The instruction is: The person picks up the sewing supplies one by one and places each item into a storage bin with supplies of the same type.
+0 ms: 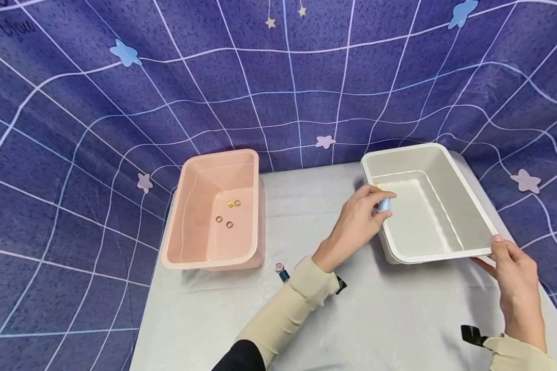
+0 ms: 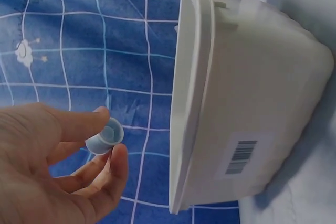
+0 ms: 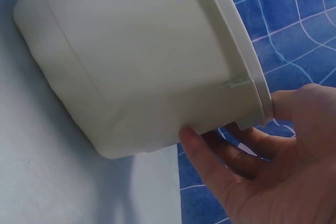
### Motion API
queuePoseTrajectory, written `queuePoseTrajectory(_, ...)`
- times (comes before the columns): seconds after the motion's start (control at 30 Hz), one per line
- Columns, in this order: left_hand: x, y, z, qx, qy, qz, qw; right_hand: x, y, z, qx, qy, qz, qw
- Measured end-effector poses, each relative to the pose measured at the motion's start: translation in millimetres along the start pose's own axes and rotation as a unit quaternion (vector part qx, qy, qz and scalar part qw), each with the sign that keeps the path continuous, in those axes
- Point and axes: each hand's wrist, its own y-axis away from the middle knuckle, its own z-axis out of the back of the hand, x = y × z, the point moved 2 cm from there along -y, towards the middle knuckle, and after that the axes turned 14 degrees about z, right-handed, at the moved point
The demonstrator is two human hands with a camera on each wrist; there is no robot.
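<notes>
My left hand (image 1: 358, 214) pinches a small light-blue cylinder (image 1: 385, 204) between thumb and fingertips, over the left rim of the off-white bin (image 1: 433, 256). In the left wrist view that cylinder (image 2: 105, 137) shows a hollow, cup-like end. A bit of yellow (image 1: 378, 186) peeks out beside the fingers; its kind is unclear. At the bin's near right corner, my right hand (image 1: 515, 268) grips the rim. The right wrist view has the thumb on the rim and the fingers under the bin's outer wall (image 3: 142, 61).
A pink bin (image 1: 255, 206) stands at the left with several small gold rings (image 1: 229, 224) on its floor. Between the bins, near my left sleeve, lies a small dark-teal item with a round pale end (image 1: 282, 272). A blue patterned curtain (image 1: 306, 77) hangs behind the white-covered table (image 1: 306, 206).
</notes>
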Motion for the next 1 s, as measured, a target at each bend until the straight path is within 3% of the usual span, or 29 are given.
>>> queuePoseTrajectory(0.2, -8.7, -16.4, -6.6, 0.002, -0.037, -0.007, 0.9993, 1.0, 2.3, 0.1, -0.002, 0.000, -0.003, 1.000)
queuePoseTrajectory(0.57, -2.7, -37.5, -22.7, 0.026, -0.090, -0.005, 0.9956, 0.9, 4.6, -1.1, -0.001, 0.026, -0.020, 0.999)
queuePoseTrajectory(1.0, -20.8, -73.4, -41.9, 0.078, -0.193, -0.044, 0.9772, 1.2, 4.9, -3.8, -0.015, 0.036, -0.028, 0.999)
